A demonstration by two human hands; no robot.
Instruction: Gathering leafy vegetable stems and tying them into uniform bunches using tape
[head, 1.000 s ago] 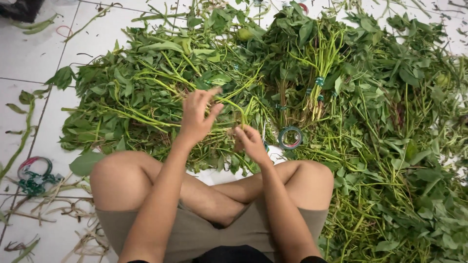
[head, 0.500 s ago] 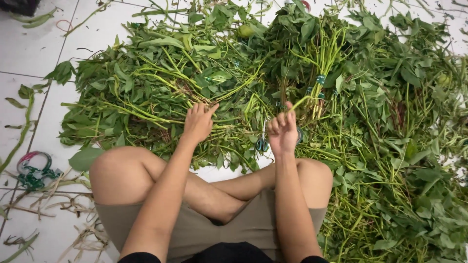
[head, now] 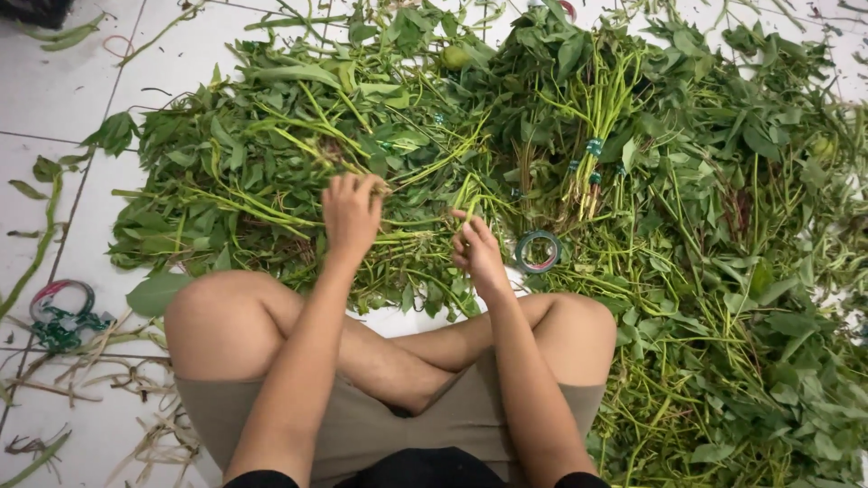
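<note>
- Left hand is laid on the pile of leafy green stems, fingers curled into it; firm grip cannot be told.
- Right hand is closed on a few stems.
- Tape roll is seen just beside the right hand, on the tiled floor.

No packages, labels, signs or screens show among the greens, as far as visible.
</note>
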